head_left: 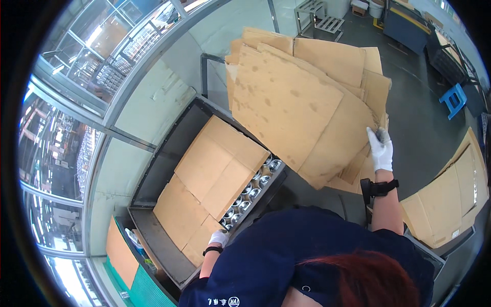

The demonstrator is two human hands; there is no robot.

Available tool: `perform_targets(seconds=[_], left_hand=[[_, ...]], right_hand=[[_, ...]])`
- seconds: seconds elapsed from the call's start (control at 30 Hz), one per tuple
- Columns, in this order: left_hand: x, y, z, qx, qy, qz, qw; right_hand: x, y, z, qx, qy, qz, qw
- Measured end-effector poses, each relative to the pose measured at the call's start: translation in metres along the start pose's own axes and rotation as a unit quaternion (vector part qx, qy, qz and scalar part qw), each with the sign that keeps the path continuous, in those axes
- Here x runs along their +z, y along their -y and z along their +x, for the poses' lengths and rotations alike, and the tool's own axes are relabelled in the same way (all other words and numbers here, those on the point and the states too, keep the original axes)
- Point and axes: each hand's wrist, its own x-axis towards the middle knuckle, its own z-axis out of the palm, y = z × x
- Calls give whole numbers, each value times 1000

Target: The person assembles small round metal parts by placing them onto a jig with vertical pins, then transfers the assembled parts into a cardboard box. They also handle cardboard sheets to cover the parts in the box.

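- The left hand [220,237], in a white glove, is at the near corner of the cardboard cover [220,169]; its fingers are partly hidden, so I cannot tell whether they pinch anything.
- The right hand [380,149], also gloved, meets the right edge of the stacked cardboard sheets [291,102]; I cannot tell whether thumb and fingers close on one. The stack spreads leftward and away from this hand.
- To work well, I would separate a single sheet by its edge before pulling, as the layers overlap unevenly, and support its far side with the left hand, since so broad a board may sag.
- Beside the left hand, shiny round metal parts [250,192] show past the cover; a dragged board edge could scratch them.
- Around cover and parts stands a dark metal bin [166,240], left of the right hand.
- Right of the right hand is more cardboard [440,199]; farther, a blue stool [454,100] stands on the dark floor [409,140].
- Well beyond the left hand, windows [56,158] line the wall.
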Motion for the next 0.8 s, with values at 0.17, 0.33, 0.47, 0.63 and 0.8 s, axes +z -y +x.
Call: perform_targets(seconds=[0.17,0.33,0.47,0.63,0.8], left_hand=[[-3,-17,-13,-4,3,-6,1000],[8,-5,-1,6,1,2,1000],[-3,-22,-12,-10,8,8,1000],[0,-13,-10,2,7,-3,1000],[-4,-14,-10,17,-11,-11,1000]], right_hand=[[6,23,-21,108,107,99,983],[15,33,-33,223,94,101,965],[18,6,-29,190,68,143,969],[25,21,-33,97,-9,241,966],[-3,49,-8,45,-105,289,950]])
